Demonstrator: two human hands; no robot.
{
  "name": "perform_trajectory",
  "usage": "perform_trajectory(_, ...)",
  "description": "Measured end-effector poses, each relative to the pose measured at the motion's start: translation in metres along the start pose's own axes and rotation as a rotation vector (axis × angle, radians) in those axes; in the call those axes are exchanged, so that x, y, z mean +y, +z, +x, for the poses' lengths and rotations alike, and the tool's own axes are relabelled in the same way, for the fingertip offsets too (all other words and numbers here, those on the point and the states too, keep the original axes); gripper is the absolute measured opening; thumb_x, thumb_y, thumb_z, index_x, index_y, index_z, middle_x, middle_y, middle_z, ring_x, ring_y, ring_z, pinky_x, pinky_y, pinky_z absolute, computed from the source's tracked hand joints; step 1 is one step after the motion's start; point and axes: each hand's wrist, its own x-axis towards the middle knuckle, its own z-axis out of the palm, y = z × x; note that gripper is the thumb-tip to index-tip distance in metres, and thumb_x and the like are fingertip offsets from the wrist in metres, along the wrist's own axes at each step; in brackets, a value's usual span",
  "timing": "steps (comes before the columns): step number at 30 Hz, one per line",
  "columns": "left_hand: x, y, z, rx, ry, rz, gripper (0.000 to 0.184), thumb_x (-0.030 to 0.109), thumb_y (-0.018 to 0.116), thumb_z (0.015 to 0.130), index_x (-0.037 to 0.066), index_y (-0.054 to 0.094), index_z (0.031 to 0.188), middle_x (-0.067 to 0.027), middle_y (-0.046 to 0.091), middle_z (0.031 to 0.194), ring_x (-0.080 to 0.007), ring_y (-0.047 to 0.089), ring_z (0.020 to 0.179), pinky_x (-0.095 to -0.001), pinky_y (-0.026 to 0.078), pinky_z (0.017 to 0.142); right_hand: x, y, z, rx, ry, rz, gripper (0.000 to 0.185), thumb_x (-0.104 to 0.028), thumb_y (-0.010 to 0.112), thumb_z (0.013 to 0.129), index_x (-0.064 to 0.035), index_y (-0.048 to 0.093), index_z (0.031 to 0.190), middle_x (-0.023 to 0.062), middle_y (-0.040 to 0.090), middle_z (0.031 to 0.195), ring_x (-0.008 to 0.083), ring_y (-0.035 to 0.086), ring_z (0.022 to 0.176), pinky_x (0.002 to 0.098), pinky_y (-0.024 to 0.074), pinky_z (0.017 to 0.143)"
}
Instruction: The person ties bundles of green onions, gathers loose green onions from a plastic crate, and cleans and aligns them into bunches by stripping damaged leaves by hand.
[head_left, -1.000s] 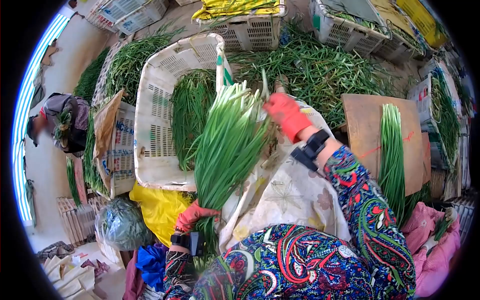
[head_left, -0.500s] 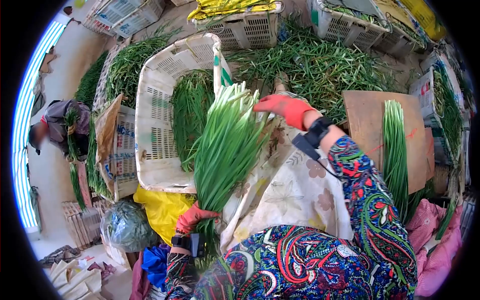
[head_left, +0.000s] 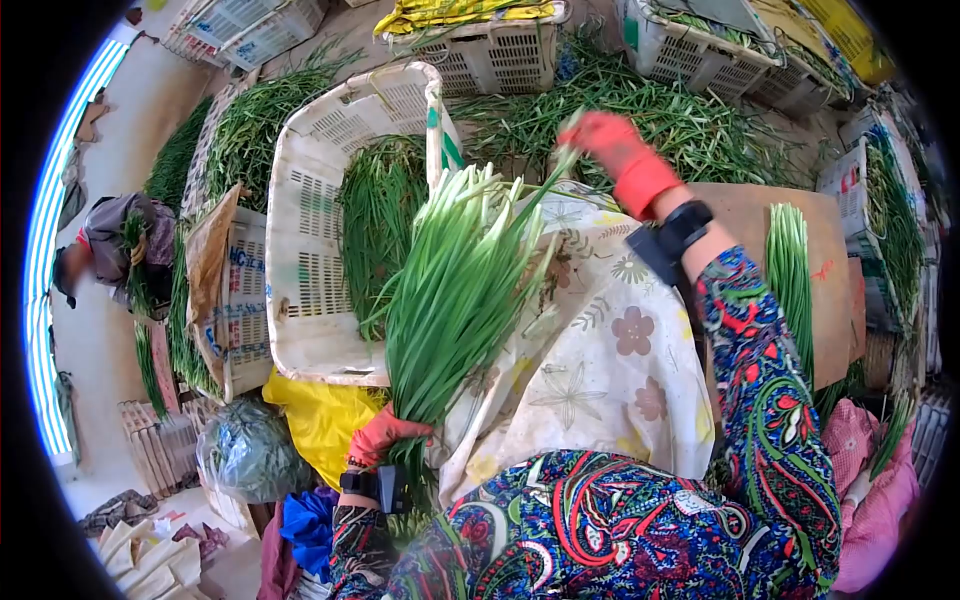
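A large bunch of garlic chives (head_left: 445, 290) lies over the floral cloth (head_left: 570, 400) on my lap, pale stem ends up and leaves toward me. My left hand (head_left: 388, 434), in a red glove, is closed around its leafy lower part. My right hand (head_left: 620, 155), also red-gloved and slightly blurred, is raised to the upper right of the bunch. Its fingers are pinched on a thin chive strand (head_left: 556, 180) that slants up from the stem ends. Beside the bunch stands a white plastic crate (head_left: 300, 330) with more chives (head_left: 380, 225) inside.
To the right, a neat chive bundle (head_left: 790, 270) lies on a brown board (head_left: 835, 330). Loose trimmings (head_left: 650, 100) cover the floor ahead. More crates (head_left: 490, 65) line the back. At the left a co-worker (head_left: 130, 250) holds a bundle. A yellow bag (head_left: 320, 415) lies by my left hand.
My right hand has moved up and to the right, away from the stem ends, drawing a strand out from the bunch. My left hand keeps its hold in nearly the same place.
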Motion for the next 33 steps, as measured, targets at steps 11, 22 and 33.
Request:
perform_trajectory(11, -0.010, -0.006, 0.007, -0.013, -0.003, -0.051, 0.036, 0.005, 0.070, 0.067, 0.000, 0.057, 0.100, -0.0056, 0.063, 0.087, -0.0147, 0.058, 0.072, -0.0278, 0.045, 0.072, -0.045, -0.050, -0.048, -0.179, 0.398, -0.327, 0.037, -0.024, 0.062, 0.078, -0.0053, 0.057, 0.110, 0.0065, 0.050, 0.121, 0.0193, 0.044, 0.112, 0.0282, 0.0318, 0.096)
perform_trajectory(22, 0.003, 0.014, -0.010, 0.061, 0.029, 0.028, 0.016, 0.016, 0.063, 0.073, 0.001, 0.064, 0.079, -0.0050, 0.064, 0.072, -0.0136, 0.058, 0.066, -0.0264, 0.046, 0.067, 0.007, 0.117, -0.091, -0.375, -0.356, -1.209, 0.016, -0.021, 0.048, 0.072, -0.0105, 0.060, 0.069, 0.0097, 0.061, 0.069, 0.0248, 0.060, 0.069, 0.0437, 0.0397, 0.083)
perform_trajectory(33, -0.044, -0.010, 0.018, -0.110, 0.049, -0.317, 0.029, 0.010, 0.065, 0.069, -0.001, 0.055, 0.093, -0.0090, 0.057, 0.071, -0.0199, 0.055, 0.062, -0.0287, 0.045, 0.062, -0.008, -0.053, -0.087, 0.003, 0.324, -0.875, 0.062, -0.023, 0.058, 0.075, 0.0010, 0.035, 0.126, 0.0216, 0.035, 0.132, 0.0318, 0.040, 0.118, 0.0329, 0.0332, 0.098)
